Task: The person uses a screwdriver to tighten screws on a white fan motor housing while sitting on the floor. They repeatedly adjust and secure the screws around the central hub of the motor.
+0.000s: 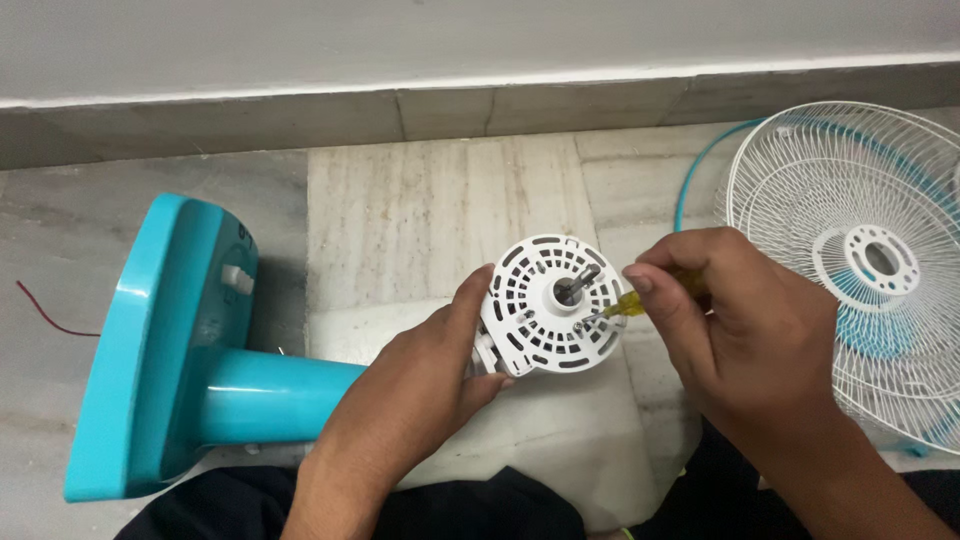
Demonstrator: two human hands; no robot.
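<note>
— What did the hands hold?
— The left hand (425, 385) gripped the white motor housing (552, 306) at the scene's centre, above the floor (430, 210). The right hand (735, 320) pinched a yellow screwdriver (628, 304), tip on the housing face.
— And around them?
— Turquoise fan base (165, 350) left, white grille (850, 260) right.

Fan motor housing (553, 305): white, face patterned with rings of short slots; grey metal shaft at centre. Screwdriver (628, 304): translucent yellow handle, silver tip. Fan base (150, 350) and its round column: glossy turquoise, small white switch on base. Wire fan guard (850, 260), near floor's right edge: white radial spokes and concentric rings, white hub with oval holes, turquoise rim band showing through. Thin wire (45, 312) at floor's left edge: red. Floor (420, 210): pale beige-grey marble, faint streaks. Skirting: grey. Wall: off-white. Clothing at bottom edge: black.
</note>
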